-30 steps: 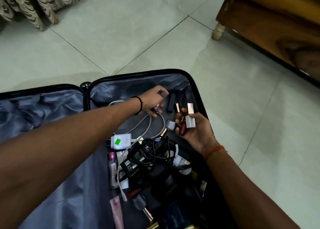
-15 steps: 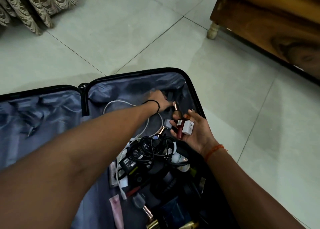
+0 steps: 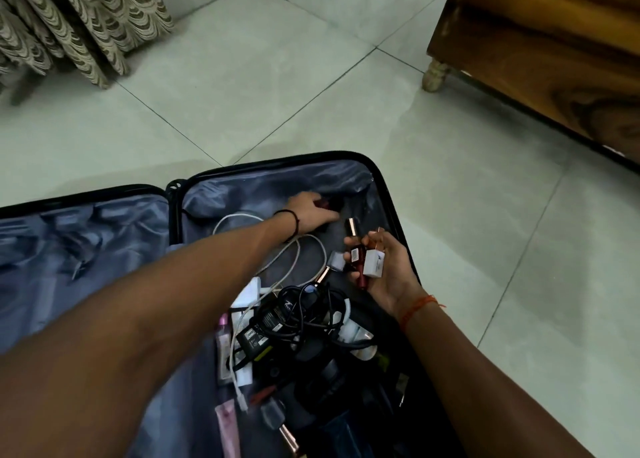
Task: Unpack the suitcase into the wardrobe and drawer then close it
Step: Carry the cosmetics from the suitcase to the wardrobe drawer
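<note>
1. the tiled floor [image 3: 311,87] fills most of the view, pale with dark grout lines.
2. a wooden bed frame [image 3: 540,56] stands at the upper right on a turned pale leg [image 3: 434,76].
3. a patterned curtain [image 3: 69,21] hangs at the upper left, its hem reaching the floor.
4. the suitcase [image 3: 388,180] lies open flat on the floor at the lower left, both halves lined in grey-blue fabric; the left half shows only lining, the right half holds the small things.
5. a tangle of black chargers and cables [image 3: 287,322] sits in the middle of the right half, with a white cable [image 3: 298,250] looping above it and a white adapter [image 3: 247,296] just beside it.
6. pink tubes [image 3: 228,423] and dark items lie nearer the person, too dim to name.
7. the left hand [image 3: 308,215], a black band on its wrist, reaches into the far corner of the right half; its fingers curl round a small dark red item [image 3: 323,203], blurred.
8. the right hand [image 3: 388,267], an orange thread on its wrist, is held palm up over the right edge of the case, fingers curled round a small white box [image 3: 374,262] and lipsticks [image 3: 358,260].
9. one more rose-gold lipstick [image 3: 322,276] lies on the lining, close to the right hand.
</note>
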